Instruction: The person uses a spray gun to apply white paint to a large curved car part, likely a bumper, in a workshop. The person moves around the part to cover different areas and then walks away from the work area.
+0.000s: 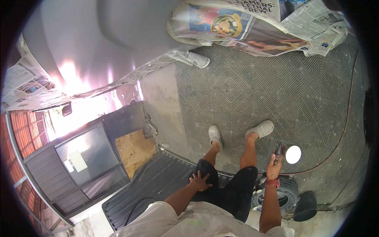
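Note:
My left hand (200,181) rests on my left thigh over the black shorts, its fingers spread and nothing in it. Out to my right, my right hand (273,168) is closed around the handle of a spray gun (293,154) with a round white cup, held above the floor. The fingers partly hide the gun's dark body. Ahead of me, at the upper left, is a smooth grey vehicle body panel (94,43) with a glossy reflection. Newspaper (276,37) covers the parts along its edge and to its right. Neither hand touches the panel.
A thin red hose (342,138) curves over the patterned floor mat (252,87) on the right. Beside my right arm lie a tire (290,193) and a black bucket (306,206). A ribbed black sheet (158,177), a wooden board (136,152) and a door (87,154) are at left.

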Tool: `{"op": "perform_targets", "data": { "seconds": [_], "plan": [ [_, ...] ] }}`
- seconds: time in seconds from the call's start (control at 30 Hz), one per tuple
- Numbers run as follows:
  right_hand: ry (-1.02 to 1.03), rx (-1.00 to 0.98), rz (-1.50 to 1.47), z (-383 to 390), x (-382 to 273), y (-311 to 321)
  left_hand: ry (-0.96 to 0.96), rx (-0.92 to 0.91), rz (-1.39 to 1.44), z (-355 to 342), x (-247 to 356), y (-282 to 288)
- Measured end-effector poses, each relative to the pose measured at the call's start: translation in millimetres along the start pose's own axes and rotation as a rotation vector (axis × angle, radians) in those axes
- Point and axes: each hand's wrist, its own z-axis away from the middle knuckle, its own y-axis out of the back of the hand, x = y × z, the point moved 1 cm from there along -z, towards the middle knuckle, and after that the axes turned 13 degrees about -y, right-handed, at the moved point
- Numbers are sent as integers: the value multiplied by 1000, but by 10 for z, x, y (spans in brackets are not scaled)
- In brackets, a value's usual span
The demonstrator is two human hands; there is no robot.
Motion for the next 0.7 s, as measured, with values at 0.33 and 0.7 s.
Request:
{"op": "perform_targets", "data": {
  "seconds": [0.33, 0.7],
  "plan": [
    [86, -39, -35, -55, 179, -120, -35, -50, -6, -72, -40, -189],
    [155, 99, 200, 229, 116, -173, -102, 2, 66, -301, -406, -481]
  ]
}}
